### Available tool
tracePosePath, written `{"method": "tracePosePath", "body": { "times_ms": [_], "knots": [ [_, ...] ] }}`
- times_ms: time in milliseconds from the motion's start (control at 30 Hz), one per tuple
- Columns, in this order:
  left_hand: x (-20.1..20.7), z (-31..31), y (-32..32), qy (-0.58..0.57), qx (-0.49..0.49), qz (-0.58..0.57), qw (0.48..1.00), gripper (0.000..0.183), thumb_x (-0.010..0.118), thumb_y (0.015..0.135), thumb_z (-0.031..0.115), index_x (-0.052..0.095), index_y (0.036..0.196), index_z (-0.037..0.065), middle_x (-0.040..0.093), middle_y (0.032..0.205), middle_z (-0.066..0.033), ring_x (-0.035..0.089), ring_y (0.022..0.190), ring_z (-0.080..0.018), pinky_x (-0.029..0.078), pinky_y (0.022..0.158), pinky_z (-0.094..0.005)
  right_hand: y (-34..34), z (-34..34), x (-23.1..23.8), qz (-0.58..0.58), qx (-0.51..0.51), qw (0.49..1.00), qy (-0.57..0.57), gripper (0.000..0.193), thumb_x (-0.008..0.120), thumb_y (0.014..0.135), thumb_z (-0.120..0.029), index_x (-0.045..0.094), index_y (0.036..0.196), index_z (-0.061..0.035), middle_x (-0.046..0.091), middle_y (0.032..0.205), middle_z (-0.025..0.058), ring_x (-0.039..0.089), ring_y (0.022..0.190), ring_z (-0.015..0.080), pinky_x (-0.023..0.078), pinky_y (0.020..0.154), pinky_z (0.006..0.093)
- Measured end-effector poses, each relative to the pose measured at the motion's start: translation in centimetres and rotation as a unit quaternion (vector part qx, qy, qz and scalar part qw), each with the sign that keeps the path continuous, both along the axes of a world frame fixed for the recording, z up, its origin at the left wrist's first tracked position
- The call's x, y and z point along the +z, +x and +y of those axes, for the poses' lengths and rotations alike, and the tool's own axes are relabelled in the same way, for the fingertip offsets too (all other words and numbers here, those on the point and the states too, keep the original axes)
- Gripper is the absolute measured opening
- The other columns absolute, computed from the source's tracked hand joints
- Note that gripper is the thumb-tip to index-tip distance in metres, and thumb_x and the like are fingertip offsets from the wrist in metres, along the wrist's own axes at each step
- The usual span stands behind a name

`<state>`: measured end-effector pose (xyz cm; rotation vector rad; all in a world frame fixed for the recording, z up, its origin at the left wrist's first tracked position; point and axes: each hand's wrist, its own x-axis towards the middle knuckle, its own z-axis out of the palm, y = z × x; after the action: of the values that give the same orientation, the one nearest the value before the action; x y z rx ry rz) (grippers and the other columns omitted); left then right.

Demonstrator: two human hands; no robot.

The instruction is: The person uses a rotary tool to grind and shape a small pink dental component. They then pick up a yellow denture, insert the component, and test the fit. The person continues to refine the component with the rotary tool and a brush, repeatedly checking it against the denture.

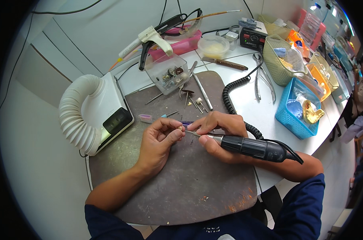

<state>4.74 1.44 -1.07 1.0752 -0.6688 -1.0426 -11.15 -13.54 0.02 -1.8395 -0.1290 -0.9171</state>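
My left hand (pixel 154 145) is closed, its thumb and fingertips pinching a small tooth-coloured piece (pixel 181 128) that looks like a dental crown. Fingers mostly cover it. In my right hand (pixel 226 127) lies a black rotary handpiece (pixel 249 148), gripped like a pen with its tip pointing left at the piece. Whether tip and piece touch is too small to tell. Both hands are over a dark grey mat (pixel 169 192). Just beyond my fingertips lie a purple-handled brush (pixel 145 118), a light-blue-ended bur (pixel 169 114) and several mounted burs and discs (pixel 188 94).
A white suction unit with a ribbed hose (pixel 75 116) stands left. Behind the mat are a clear bin of burs (pixel 167 74) and a glue gun (pixel 155 40). The handpiece's coiled cord (pixel 229 94) runs to a black control box (pixel 252 39). Pliers (pixel 257 80) and a blue basket (pixel 287 110) sit right.
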Motion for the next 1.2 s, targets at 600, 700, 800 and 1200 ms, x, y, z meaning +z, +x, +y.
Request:
{"method": "tracePosePath", "body": {
  "times_ms": [600,700,800,1200],
  "knots": [
    [0.1,-0.2,-0.6,0.003,0.027,-0.050,0.998,0.020,0.064,0.093,0.006,0.062,0.111,-0.004,0.067,0.104,-0.0123,0.067,0.091,-0.0161,0.056,0.084,-0.0269,0.0,0.1,-0.1,0.037,0.033,0.998,0.024,0.012,0.064,0.085,-0.004,0.061,0.092,0.0059,0.070,0.095,0.0191,0.072,0.091,0.0248,0.059,0.080,0.0325],
    [0.1,-0.2,-0.4,0.003,0.014,-0.043,0.999,0.019,0.063,0.094,0.005,0.061,0.110,-0.004,0.067,0.103,-0.0128,0.067,0.092,-0.0168,0.056,0.084,-0.0268,0.0,0.2,-0.1,0.027,0.024,0.998,0.052,0.012,0.064,0.086,-0.004,0.061,0.092,0.0056,0.070,0.093,0.0184,0.072,0.090,0.0235,0.058,0.080,0.0316],
    [0.0,-0.2,-0.4,-0.004,0.009,-0.032,0.999,0.018,0.063,0.093,0.004,0.060,0.110,-0.004,0.067,0.103,-0.0133,0.067,0.095,-0.0172,0.056,0.084,-0.0269,-0.3,0.2,0.6,0.069,0.031,0.995,0.063,0.013,0.062,0.088,-0.005,0.058,0.094,0.0049,0.069,0.098,0.0222,0.070,0.096,0.0267,0.056,0.085,0.0346],
    [0.2,0.0,-0.6,0.011,0.023,-0.043,0.999,0.017,0.064,0.092,0.002,0.062,0.108,-0.003,0.067,0.104,-0.0121,0.066,0.093,-0.0153,0.055,0.083,-0.0262,0.0,0.4,0.4,0.063,0.013,0.997,0.042,0.010,0.064,0.086,-0.002,0.063,0.094,0.0033,0.070,0.088,0.0144,0.072,0.088,0.0208,0.058,0.079,0.0306]
  ]
}}
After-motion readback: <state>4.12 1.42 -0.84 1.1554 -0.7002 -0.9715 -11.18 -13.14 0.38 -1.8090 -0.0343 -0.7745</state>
